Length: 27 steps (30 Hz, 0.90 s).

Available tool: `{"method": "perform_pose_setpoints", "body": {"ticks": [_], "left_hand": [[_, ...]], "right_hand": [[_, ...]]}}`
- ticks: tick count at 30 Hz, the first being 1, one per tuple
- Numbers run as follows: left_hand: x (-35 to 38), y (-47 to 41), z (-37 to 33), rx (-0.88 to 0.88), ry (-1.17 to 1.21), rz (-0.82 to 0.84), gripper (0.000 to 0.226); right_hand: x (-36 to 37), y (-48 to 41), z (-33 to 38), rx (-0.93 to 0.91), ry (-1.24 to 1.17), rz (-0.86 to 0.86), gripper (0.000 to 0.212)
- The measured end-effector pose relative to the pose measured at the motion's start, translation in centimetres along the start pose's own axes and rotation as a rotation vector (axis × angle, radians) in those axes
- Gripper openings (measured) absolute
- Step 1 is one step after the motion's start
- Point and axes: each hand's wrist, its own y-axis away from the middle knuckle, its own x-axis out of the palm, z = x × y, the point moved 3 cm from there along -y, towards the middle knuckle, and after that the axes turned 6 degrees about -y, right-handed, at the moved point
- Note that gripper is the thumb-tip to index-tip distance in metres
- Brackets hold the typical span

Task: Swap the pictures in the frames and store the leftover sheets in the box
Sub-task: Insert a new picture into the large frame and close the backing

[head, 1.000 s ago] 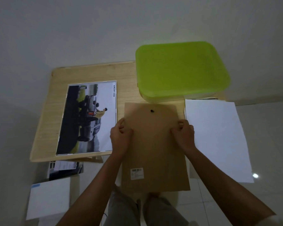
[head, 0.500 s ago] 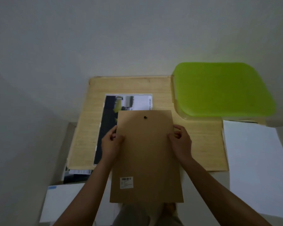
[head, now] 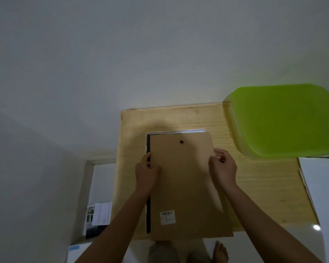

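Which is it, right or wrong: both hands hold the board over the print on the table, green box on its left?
Wrong on the side: in the head view the green box sits right of the board. The left hand and right hand do hold it over the print on the table.

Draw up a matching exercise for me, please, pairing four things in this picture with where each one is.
Things:
1. brown backing board
2. green box
3. white sheet
4. printed picture

Places:
A. at the far right corner of the table
B. almost hidden under the board, only edge strips showing
C. held at its side edges by the left hand and right hand
D. on the right, nearer than the box

Pairs: 1-C, 2-A, 3-D, 4-B.
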Motion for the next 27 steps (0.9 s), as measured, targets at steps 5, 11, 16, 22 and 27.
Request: {"method": "perform_pose_setpoints", "body": {"ticks": [5, 11, 16, 22, 27], "left_hand": [[0.2, -0.2, 0.5, 0.021, -0.086, 0.031, 0.056], [-0.1, 0.7, 1.7, 0.171, -0.206, -0.079, 0.056], [0.1, 0.6, 2.3, 0.204, -0.133, -0.009, 0.064], [0.0, 0.2, 2.6, 0.262, -0.166, -0.027, 0.064], [0.2, 0.1, 2.9, 0.286, -0.217, -0.034, 0.062]], "right_hand": [[0.6, -0.3, -0.5, -0.028, 0.076, 0.002, 0.028], [0.7, 0.3, -0.7, -0.177, 0.208, 0.048, 0.034], [1.3, 1.0, -1.4, -0.242, 0.336, 0.132, 0.049], [2.0, 1.2, -1.3, -0.298, 0.479, 0.128, 0.054], [2.1, 1.3, -1.3, -0.319, 0.526, 0.147, 0.053]]}}
